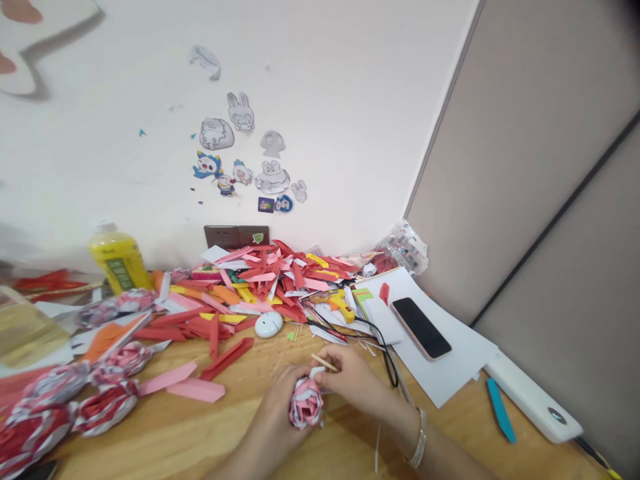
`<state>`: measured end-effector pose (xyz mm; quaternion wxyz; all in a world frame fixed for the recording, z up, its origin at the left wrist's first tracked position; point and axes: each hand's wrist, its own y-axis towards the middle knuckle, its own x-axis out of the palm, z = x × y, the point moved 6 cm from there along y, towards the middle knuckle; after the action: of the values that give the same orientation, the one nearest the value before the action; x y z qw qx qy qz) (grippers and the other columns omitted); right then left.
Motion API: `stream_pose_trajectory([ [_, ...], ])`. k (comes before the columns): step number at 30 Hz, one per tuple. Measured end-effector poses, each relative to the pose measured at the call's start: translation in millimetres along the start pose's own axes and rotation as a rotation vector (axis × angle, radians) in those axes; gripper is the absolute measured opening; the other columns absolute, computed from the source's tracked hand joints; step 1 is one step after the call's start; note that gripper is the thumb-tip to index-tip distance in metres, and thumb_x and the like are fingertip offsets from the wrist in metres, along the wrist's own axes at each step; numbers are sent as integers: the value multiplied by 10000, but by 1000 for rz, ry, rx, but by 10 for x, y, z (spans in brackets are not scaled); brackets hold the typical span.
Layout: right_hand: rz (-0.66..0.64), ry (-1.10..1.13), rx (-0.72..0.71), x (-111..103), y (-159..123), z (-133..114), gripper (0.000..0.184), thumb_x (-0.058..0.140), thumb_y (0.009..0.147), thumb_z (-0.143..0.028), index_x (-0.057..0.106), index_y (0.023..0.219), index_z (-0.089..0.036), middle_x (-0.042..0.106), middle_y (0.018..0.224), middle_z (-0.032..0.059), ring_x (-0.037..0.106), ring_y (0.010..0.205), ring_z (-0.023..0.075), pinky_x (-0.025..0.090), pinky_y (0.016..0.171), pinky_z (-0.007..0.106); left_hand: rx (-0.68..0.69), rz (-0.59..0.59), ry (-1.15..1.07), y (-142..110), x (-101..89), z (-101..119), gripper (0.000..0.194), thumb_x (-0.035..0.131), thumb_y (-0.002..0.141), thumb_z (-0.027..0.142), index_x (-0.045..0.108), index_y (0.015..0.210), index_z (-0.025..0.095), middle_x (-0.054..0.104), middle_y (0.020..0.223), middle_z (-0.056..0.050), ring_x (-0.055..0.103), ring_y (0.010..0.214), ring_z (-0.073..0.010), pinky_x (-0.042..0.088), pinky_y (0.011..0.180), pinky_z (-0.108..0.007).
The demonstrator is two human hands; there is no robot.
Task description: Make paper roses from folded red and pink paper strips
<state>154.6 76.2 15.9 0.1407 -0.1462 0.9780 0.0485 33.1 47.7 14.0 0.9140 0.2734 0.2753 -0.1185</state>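
A pink and white folded-paper flower (306, 403) rests in my left hand (283, 407), whose fingers curl around its side. My right hand (350, 373) is closed at the flower's upper edge, pinching a thin wooden stick (325, 362) that points up and left. A small white paper end (316, 373) stands out from the flower beside my right fingertips. Both hands are just above the wooden table (200, 447), close to each other. The underside of the flower is hidden by my left hand.
Folded red, pink and yellow paper strips (280, 273) are heaped along the wall. Finished paper flowers (107, 407) lie at left, near a yellow bottle (120, 260). A yellow glue gun (343, 305), a phone (421, 327) and a white power strip (535, 400) sit right.
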Motion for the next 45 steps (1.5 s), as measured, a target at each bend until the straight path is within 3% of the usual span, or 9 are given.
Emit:
stream_pose_trajectory([
  [10, 13, -65, 65, -2, 9, 60, 126, 565, 639, -138, 614, 753, -158, 556, 641, -39, 507, 609, 116, 377, 527, 190, -15, -18, -40, -27, 25, -12, 373, 525, 654, 59, 541, 1002, 193, 613, 952, -77, 595, 905, -224, 488, 780, -357],
  [19, 37, -207, 103, -62, -15, 27, 19, 595, 624, -146, 581, 635, -150, 522, 568, -52, 462, 551, 96, 317, 483, 180, -8, -44, 8, -32, 44, -9, 324, 540, 680, 94, 555, 990, 190, 612, 936, -81, 586, 884, -233, 477, 763, -361],
  [26, 1, -291, 79, -94, -21, -27, 127, 602, 651, -204, 507, 581, -156, 439, 527, -71, 395, 528, 81, 268, 476, 183, -95, -88, 45, -41, 35, -2, 142, 510, 702, 108, 557, 807, 191, 600, 809, -49, 587, 767, -210, 478, 681, -323],
  [31, -23, -277, 26, -40, -19, -44, 47, 544, 656, -145, 543, 613, -164, 437, 533, -71, 390, 527, 83, 257, 474, 188, -97, -79, -3, -20, 17, 51, 239, 542, 668, 97, 559, 885, 197, 613, 875, -58, 590, 834, -219, 480, 740, -332],
  [39, -42, -426, -74, -25, -13, -145, 171, 552, 687, -122, 471, 544, -170, 440, 551, -60, 393, 555, 94, 252, 509, 196, -82, -24, -45, -24, -5, 35, 271, 569, 632, 110, 593, 882, 212, 638, 855, -53, 602, 829, -234, 484, 728, -350],
  [45, -37, -575, -203, 36, -23, -231, 234, 546, 778, -138, 481, 555, -168, 474, 577, -47, 412, 571, 97, 239, 529, 207, -117, -60, -44, -54, 32, 5, 331, 532, 623, 54, 525, 919, 203, 616, 914, -54, 600, 835, -214, 490, 733, -345],
])
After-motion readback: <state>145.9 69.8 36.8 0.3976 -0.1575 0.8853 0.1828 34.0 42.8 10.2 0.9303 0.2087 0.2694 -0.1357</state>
